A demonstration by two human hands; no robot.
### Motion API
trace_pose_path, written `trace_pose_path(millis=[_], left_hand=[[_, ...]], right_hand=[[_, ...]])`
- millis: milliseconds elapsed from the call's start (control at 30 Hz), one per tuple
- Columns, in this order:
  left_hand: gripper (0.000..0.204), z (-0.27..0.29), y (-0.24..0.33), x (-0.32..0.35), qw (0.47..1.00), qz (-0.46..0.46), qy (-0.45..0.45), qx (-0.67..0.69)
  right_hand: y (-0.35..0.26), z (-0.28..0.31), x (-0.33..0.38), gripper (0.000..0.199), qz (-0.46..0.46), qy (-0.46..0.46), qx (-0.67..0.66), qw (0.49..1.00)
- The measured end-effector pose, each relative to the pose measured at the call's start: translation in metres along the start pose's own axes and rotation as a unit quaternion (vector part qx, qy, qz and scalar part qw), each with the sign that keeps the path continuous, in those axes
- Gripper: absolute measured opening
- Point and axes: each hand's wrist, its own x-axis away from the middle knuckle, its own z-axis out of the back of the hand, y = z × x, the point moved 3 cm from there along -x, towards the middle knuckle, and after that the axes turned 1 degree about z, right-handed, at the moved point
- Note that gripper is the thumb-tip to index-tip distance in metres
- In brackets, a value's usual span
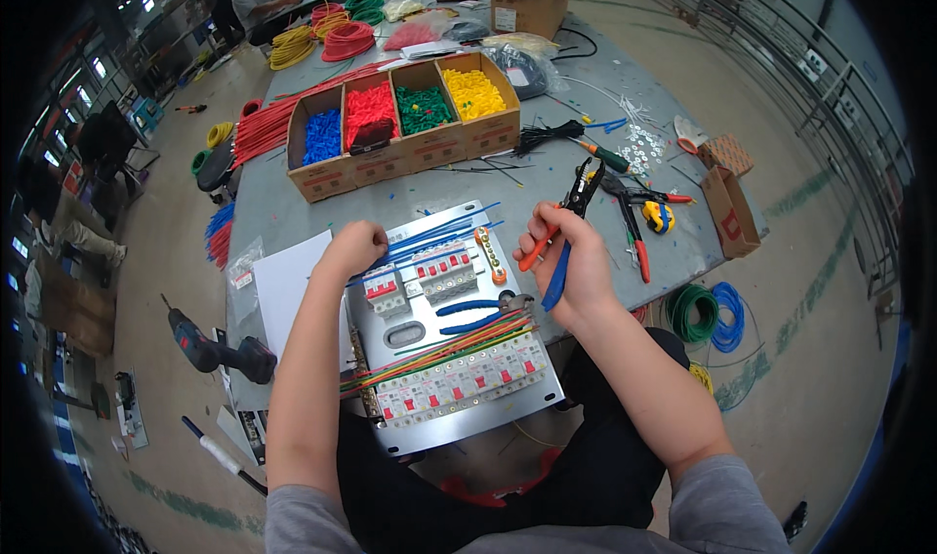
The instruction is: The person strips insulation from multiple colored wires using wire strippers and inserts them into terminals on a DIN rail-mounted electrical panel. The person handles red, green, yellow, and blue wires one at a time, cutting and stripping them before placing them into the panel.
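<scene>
My right hand is closed around wire strippers with one orange and one blue handle, their dark jaws pointing up and away. At the left ends of several blue wires, my left hand has its fingers pinched together on a blue wire; the fingertips are partly hidden. Under the wires lies a metal mounting plate bearing small circuit breakers and a longer breaker row. Blue-handled pliers and a bundle of red, yellow and green wires rest between them. A brass terminal strip sits at the right.
Beyond the plate stands a divided cardboard box of blue, red, green and yellow caps. Right of my right hand are red-handled cutters, a tape measure and a screwdriver. A cordless drill lies at left.
</scene>
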Motion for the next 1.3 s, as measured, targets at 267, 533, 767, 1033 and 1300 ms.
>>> trace_pose_path(millis=[267,533,767,1033,1300], left_hand=[[0.018,-0.002,0.001,0.000,1.000,0.000,0.002,-0.004],[0.016,-0.001,0.007,0.003,1.000,0.005,0.000,-0.030],[0.017,0.001,0.014,0.003,0.999,0.016,-0.033,-0.003],[0.018,-0.002,-0.007,-0.001,1.000,-0.010,-0.017,0.013],[0.017,0.002,0.008,0.002,0.999,-0.008,-0.033,0.021]], right_hand=[[0.006,-0.006,0.002,0.012,-0.016,-0.009,-0.003,1.000],[0.006,-0.006,0.007,0.014,-0.033,-0.009,0.009,0.999],[0.005,-0.003,0.006,0.013,-0.028,0.002,0.015,0.999],[0.009,-0.008,0.007,0.013,-0.040,-0.018,0.005,0.999],[0.009,-0.005,0.007,0.014,-0.034,-0.018,0.016,0.999]])
